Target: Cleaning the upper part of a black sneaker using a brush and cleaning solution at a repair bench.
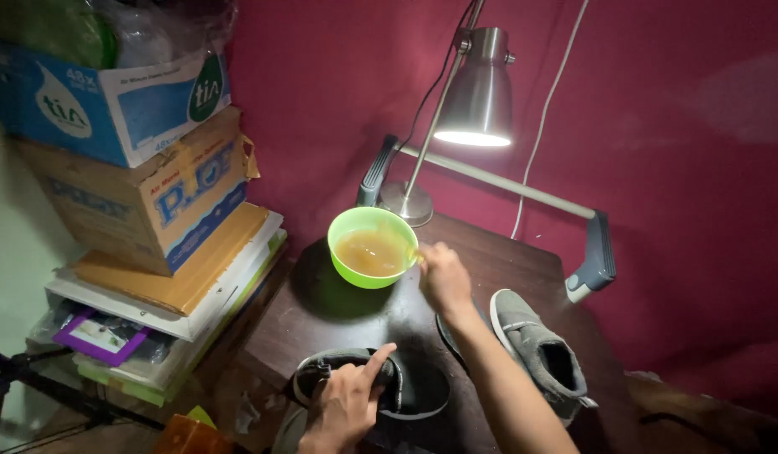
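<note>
Head cam: 2 hands, L hand (342, 403) holding shoe (355, 378), R hand (443, 277) prob. touching 1 bowl (372, 246)

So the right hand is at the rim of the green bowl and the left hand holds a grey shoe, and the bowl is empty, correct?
Not quite. The head view shows the green bowl holds brownish liquid; it is not empty. The right hand is at its rim, and the left hand holds a grey shoe.

I've got just the one view, from the head camera, looking steeply down and forward over a dark table (338, 319). It sits close: my left hand (345, 403) fills the near edge, a red wall (675, 126) closes the far side.
</note>
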